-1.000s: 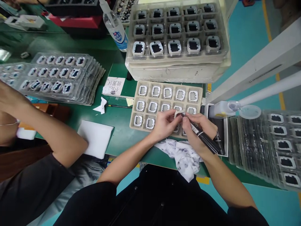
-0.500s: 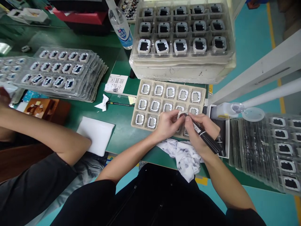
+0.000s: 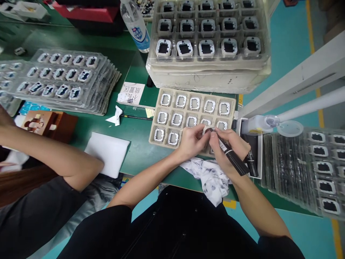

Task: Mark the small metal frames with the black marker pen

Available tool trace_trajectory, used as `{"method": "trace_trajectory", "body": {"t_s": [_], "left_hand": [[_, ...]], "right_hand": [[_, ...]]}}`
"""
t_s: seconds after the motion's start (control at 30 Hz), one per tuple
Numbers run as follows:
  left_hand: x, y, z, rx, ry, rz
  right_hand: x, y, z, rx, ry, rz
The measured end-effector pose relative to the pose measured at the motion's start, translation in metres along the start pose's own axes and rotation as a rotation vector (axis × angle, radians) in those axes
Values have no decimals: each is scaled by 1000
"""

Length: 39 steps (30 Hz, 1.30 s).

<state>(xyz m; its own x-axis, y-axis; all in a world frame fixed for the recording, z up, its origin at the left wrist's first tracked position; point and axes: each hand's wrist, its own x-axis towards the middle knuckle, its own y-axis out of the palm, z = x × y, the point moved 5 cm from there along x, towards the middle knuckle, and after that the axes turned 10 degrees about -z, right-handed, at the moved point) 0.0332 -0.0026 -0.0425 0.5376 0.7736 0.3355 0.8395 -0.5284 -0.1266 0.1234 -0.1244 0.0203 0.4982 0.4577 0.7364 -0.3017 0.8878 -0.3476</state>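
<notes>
My right hand (image 3: 229,144) is closed round a black marker pen (image 3: 234,158), its tip end pointing up and left. My left hand (image 3: 192,142) pinches a small white square frame (image 3: 207,129), mostly hidden by my fingers, against the pen's tip. Both hands are over the lower right part of a beige tray (image 3: 152,138), whose pockets hold similar white frames (image 3: 177,119). Below my hands a white cloth with dark smudges (image 3: 207,178) hangs over the table edge. A second black marker (image 3: 252,163) lies in an open box (image 3: 260,158) by my right hand.
Behind the tray rises a white foam block (image 3: 199,81) under clear trays of black-centred frames. Stacked trays stand at left (image 3: 99,97) and right (image 3: 291,169). A clear bottle (image 3: 137,32), a white pad (image 3: 107,154) and a co-worker's arm (image 3: 54,151) are also near.
The view has shifted slightly. My hands keep nearly the same hold on the frame and marker; the pen has tilted a little. The co-worker's arm has moved slightly.
</notes>
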Motion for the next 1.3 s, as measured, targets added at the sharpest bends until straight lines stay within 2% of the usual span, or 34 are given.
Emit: {"method": "trace_trajectory", "body": {"t_s": [0.3, 0.5, 0.57, 0.73, 0.87, 1.1, 1.3], "left_hand": [[0, 1, -3, -16, 17, 19], [2, -4, -7, 31, 53, 14], [4, -3, -7, -14, -7, 41], [7, 3, -11, -308, -359, 80], [6, 6, -16, -454, -535, 119], [4, 6, -9, -564, -620, 147], [6, 3, -7, -511, -636, 164]], "right_hand": [[-2, 0, 0, 4, -10, -35], [-1, 2, -5, 39, 36, -35], [-2, 2, -5, 68, 69, -39], [-4, -4, -2, 186, 220, -140], [-2, -5, -1, 219, 261, -152], [1, -5, -3, 238, 242, -139], [-4, -5, -9, 215, 248, -79]]}}
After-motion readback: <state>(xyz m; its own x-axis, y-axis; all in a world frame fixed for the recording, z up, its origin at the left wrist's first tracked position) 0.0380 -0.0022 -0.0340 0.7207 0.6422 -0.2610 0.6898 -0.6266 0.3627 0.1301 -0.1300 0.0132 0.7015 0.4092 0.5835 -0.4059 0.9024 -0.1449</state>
